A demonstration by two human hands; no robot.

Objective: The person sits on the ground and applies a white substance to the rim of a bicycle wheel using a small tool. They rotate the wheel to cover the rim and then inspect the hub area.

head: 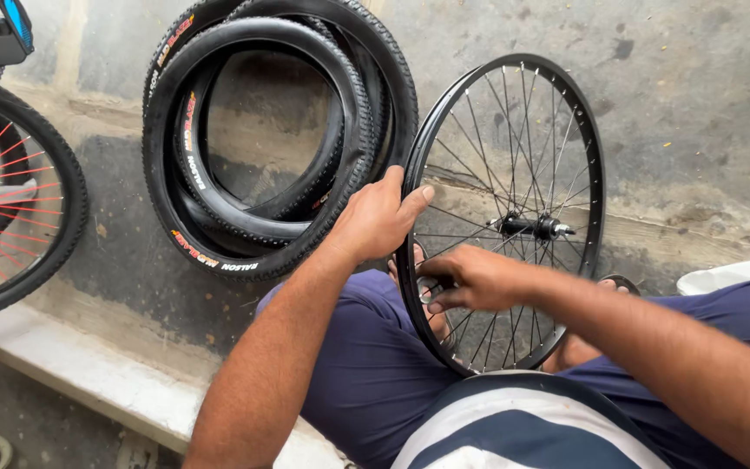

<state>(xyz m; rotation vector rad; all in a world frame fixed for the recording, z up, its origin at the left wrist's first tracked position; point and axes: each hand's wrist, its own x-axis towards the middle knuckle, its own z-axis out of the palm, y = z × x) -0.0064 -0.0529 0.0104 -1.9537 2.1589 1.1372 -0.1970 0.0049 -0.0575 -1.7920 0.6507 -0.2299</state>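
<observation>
Grey concrete wall (696,113) behind tyres (262,130), spoked wheel (514,217).

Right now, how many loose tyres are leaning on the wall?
2 for certain: a front tyre left of the bare wheel, and a rear tyre behind it. More may be hidden between them.

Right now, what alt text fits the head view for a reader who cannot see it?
A seated person steadies a bare black spoked bicycle wheel upright between their knees, left hand gripping its rim, right hand at the spokes. Black tyres lean on the concrete wall behind; a red-spoked bicycle wheel stands left.
</observation>
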